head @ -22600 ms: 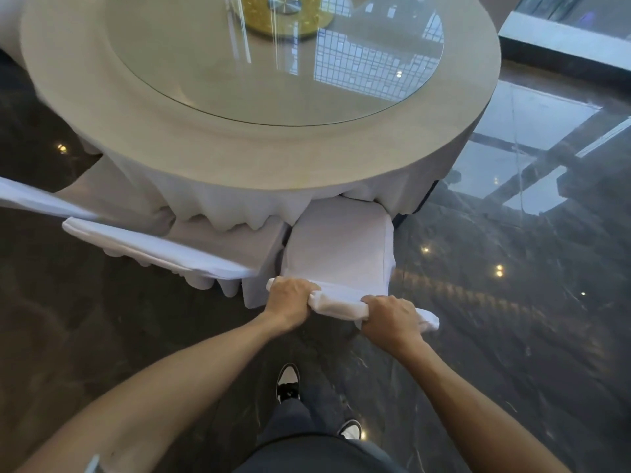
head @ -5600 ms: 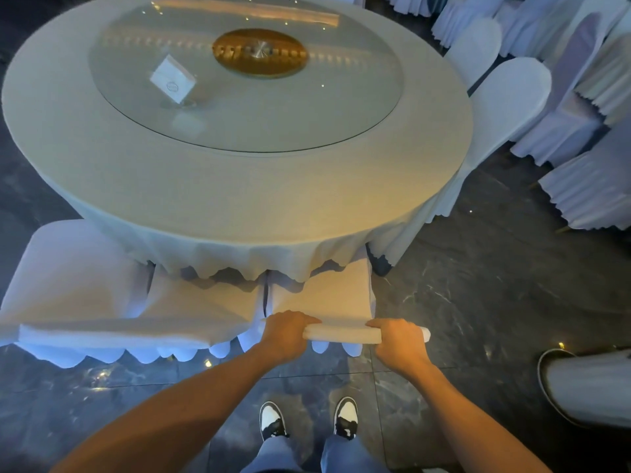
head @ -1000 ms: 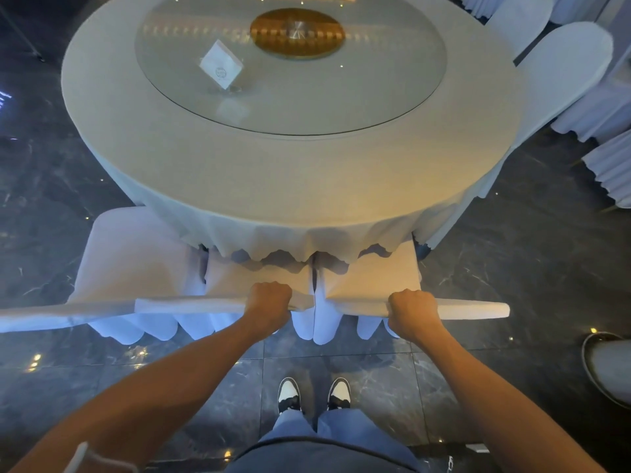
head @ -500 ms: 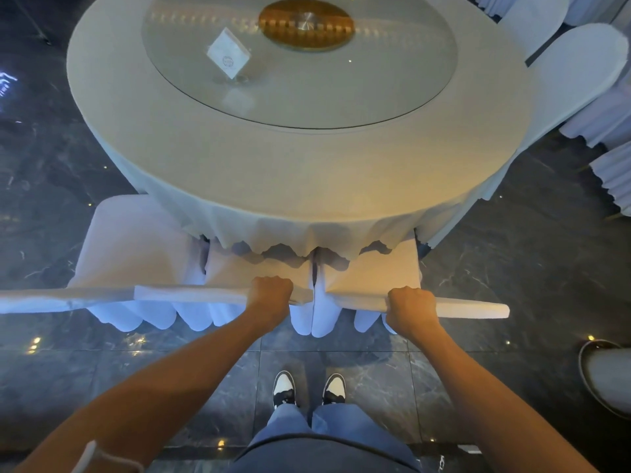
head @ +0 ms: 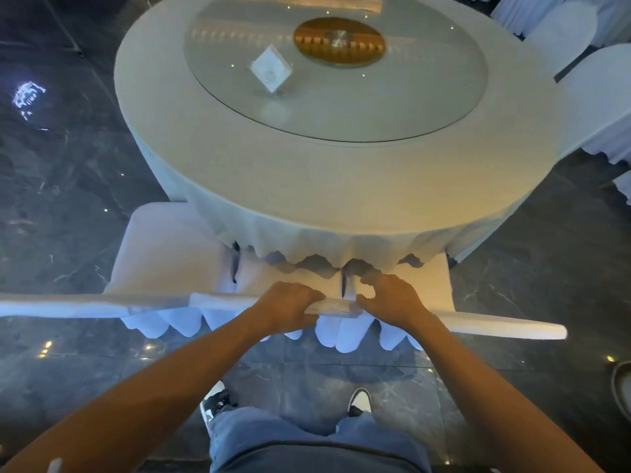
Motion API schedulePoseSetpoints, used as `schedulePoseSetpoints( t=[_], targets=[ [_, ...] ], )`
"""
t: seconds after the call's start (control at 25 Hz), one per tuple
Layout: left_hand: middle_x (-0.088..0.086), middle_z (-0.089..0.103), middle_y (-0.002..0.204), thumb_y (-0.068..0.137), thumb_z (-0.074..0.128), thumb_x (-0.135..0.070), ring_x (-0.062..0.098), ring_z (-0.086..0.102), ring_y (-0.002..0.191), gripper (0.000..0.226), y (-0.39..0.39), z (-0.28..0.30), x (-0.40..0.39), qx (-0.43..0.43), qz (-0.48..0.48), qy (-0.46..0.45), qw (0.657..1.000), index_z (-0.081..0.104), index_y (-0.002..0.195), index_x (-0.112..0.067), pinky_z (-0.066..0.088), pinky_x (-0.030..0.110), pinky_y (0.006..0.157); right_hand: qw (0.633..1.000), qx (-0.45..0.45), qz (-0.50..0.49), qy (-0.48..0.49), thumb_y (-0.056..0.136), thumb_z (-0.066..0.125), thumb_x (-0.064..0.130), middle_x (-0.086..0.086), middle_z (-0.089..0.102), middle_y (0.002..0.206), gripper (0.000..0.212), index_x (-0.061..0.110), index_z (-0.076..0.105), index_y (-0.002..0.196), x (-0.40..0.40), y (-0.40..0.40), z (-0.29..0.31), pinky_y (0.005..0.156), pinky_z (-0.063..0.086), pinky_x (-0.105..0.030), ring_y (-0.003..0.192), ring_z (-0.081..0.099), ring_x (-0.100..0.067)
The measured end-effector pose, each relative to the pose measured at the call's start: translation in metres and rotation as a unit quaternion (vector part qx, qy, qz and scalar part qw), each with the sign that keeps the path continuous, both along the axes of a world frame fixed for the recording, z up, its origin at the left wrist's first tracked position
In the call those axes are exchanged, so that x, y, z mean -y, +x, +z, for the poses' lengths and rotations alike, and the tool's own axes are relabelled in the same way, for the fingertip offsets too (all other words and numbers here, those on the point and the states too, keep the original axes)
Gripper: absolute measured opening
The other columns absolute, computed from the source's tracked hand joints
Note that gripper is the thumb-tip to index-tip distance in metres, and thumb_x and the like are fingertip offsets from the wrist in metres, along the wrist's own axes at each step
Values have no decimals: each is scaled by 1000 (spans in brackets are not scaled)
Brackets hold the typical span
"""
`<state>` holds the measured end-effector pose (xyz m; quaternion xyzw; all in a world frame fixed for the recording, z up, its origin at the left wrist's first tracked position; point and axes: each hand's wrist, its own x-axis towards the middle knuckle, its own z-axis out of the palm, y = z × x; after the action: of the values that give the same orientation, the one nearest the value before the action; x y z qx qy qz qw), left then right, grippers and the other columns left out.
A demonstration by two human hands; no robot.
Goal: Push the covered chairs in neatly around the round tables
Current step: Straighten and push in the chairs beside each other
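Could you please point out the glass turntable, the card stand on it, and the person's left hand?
glass turntable [head: 392,107], head view, bare glass.
card stand [head: 271,72], head view, card face.
left hand [head: 290,303], head view, back of hand.

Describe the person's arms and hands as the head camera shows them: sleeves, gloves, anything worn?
Both forearms are bare, with no sleeves in view. The left hand and right hand wear no gloves, and no rings or watch show. A small white object sits by the left arm at the bottom edge; what it is cannot be told.
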<state>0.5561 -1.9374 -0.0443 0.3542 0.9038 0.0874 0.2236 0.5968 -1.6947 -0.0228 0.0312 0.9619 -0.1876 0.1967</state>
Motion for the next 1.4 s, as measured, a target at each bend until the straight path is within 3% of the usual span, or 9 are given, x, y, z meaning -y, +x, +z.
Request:
schedulePoseSetpoints(
  t=[0.16, 0.28, 0.52, 0.68, 0.76, 0.84, 0.92, 1.2, 1.4],
  targets=[
    [-8, 69, 102, 87, 62, -46, 16, 59, 88, 28, -30, 24, 82, 74, -12, 7, 997, 67, 110, -32, 43, 29, 75, 996, -65, 13, -61, 89, 58, 37, -1, 70, 116, 38, 22, 66, 122, 111, -46, 20, 83, 50, -34, 104, 63, -24],
    [-10, 71, 106, 90, 59, -51, 17, 63, 94, 32, -49, 31, 169, 38, -31, 20, 999, 68, 115, -34, 42, 28, 75, 995, -71, 11, -68, 90, 59, 33, -2, 69, 119, 37, 20, 66, 124, 198, -65, 21, 85, 48, -32, 107, 63, -24],
    [-12, 60, 134, 75, 64, -69, 17, 57, 119, 73, -77, 31, 312, 50, 107, -7, 993, 46, 140, -42, 43, 34, 101, 993, 3, 62, -104, 80, 56, 56, 0, 55, 140, 68, 27, 48, 141, 331, -81, 1, 102, 42, -36, 126, 52, -21],
    [-10, 51, 142, 64, 69, -72, 16, 51, 127, 94, -79, 12, 373, 68, 135, -125, 981, 36, 147, -40, 38, 35, 104, 986, 41, 127, -100, 86, 62, 48, -2, 45, 149, 72, 23, 37, 149, 390, -81, -11, 108, 37, -40, 134, 43, -23],
    [-7, 55, 135, 72, 70, -60, 18, 55, 121, 79, -73, 2, 396, 65, 117, -201, 970, 42, 143, -38, 41, 35, 99, 978, 36, 189, -82, 87, 61, 40, -8, 54, 139, 63, 17, 43, 142, 416, -76, -22, 100, 44, -44, 125, 50, -28],
    [-6, 64, 121, 81, 64, -47, 17, 62, 108, 48, -67, -1, 403, 24, 121, -221, 967, 55, 127, -36, 45, 33, 89, 968, 32, 236, -78, 86, 60, 30, -11, 63, 116, 45, 12, 51, 126, 441, -72, -37, 79, 50, -40, 105, 59, -32],
    [-5, 70, 106, 85, 56, -37, 18, 67, 96, 30, -62, -5, 398, -27, 105, -234, 966, 63, 114, -33, 46, 32, 79, 967, 22, 244, -65, 86, 59, 19, -12, 62, 105, 36, 9, 51, 119, 461, -75, -50, 67, 43, -35, 95, 59, -32],
    [6, 71, 99, 89, 48, -17, 28, 68, 87, 25, -66, -5, 399, -60, 6, -226, 972, 62, 111, -20, 46, 35, 73, 975, 31, 217, 49, 88, 52, 9, -13, 65, 100, 22, 7, 55, 109, 490, -87, -62, 66, 39, -35, 90, 64, -33],
    [5, 70, 94, 87, 52, -15, 28, 67, 82, 20, -72, 1, 379, -36, 3, -198, 980, 63, 103, -17, 38, 33, 66, 982, 19, 178, 64, 85, 53, 12, -12, 67, 100, 20, 9, 59, 104, 473, -91, -59, 70, 37, -35, 90, 63, -34]
  ],
)
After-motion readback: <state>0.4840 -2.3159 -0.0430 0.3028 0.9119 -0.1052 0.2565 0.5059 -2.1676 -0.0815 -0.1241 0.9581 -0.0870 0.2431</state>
